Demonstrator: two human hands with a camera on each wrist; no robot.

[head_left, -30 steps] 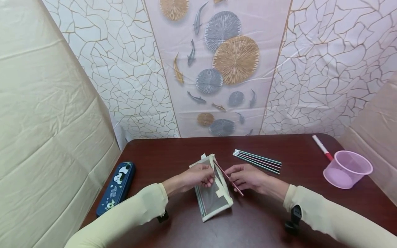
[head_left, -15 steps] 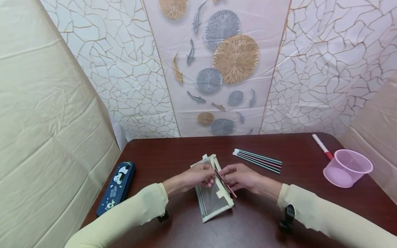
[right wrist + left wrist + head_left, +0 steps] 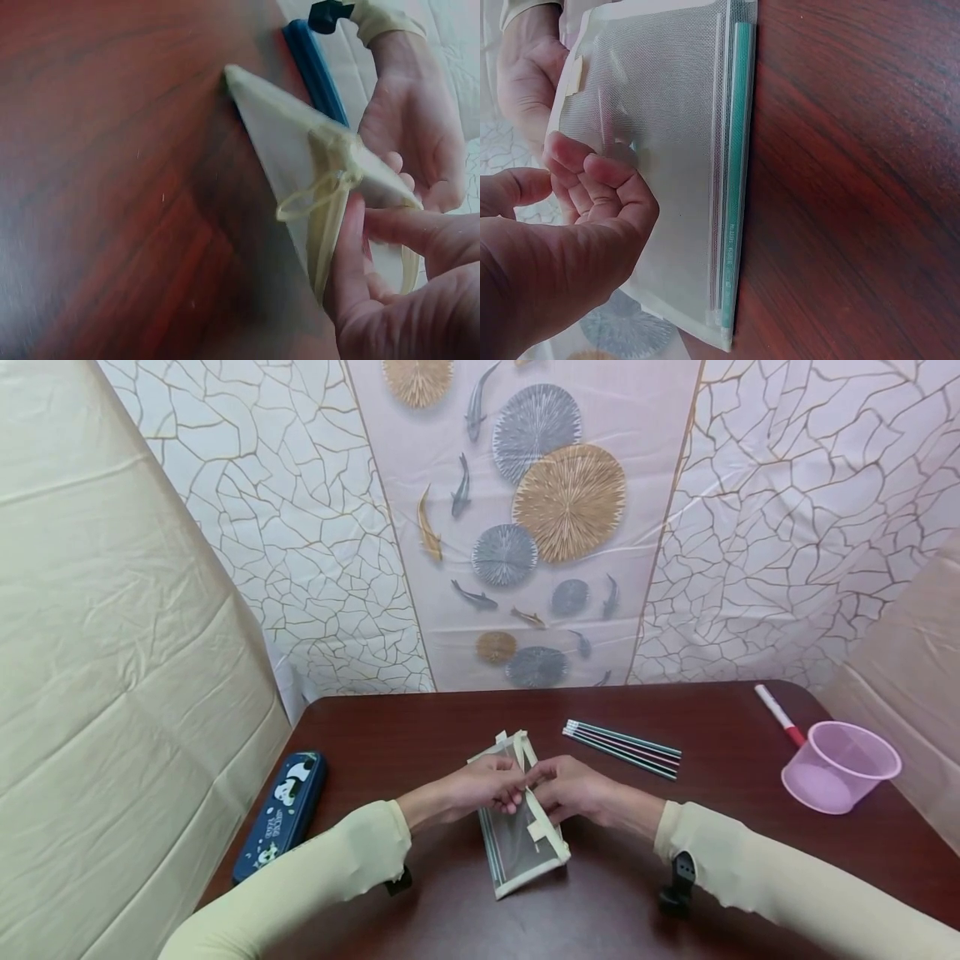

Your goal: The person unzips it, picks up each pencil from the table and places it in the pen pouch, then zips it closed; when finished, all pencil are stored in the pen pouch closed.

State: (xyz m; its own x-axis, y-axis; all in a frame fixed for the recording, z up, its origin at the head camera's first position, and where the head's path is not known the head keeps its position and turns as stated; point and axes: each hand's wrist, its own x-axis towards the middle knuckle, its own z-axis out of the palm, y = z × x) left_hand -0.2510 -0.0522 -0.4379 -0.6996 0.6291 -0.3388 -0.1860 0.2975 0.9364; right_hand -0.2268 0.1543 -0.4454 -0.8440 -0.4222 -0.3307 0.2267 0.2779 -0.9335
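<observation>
A mesh zip pencil pouch (image 3: 510, 852) with cream edging stands tilted on the table, its zipped side parted. My left hand (image 3: 491, 783) pinches the rim of the opening between thumb and curled fingers. My right hand (image 3: 577, 789) has its fingers inside the opening, holding a reddish pencil (image 3: 367, 251) mostly hidden by the pouch and the fingers. Through the mesh in the left wrist view, a green pencil (image 3: 739, 150) and a paler one lie along the pouch's bottom. A cord loop (image 3: 311, 199) hangs at the pouch's end in the right wrist view.
Several pencils (image 3: 622, 750) lie side by side behind my right hand. A dark blue panda pencil case (image 3: 281, 818) lies at the left. On the right are a pink plastic cup (image 3: 832, 777) and a white-and-red marker (image 3: 780, 714). The dark wooden table (image 3: 420, 727) ends before a patterned curtain.
My right hand has moved left into the pouch's opening, taking the reddish pencil from outside to inside. The pouch and left hand have shifted slightly right.
</observation>
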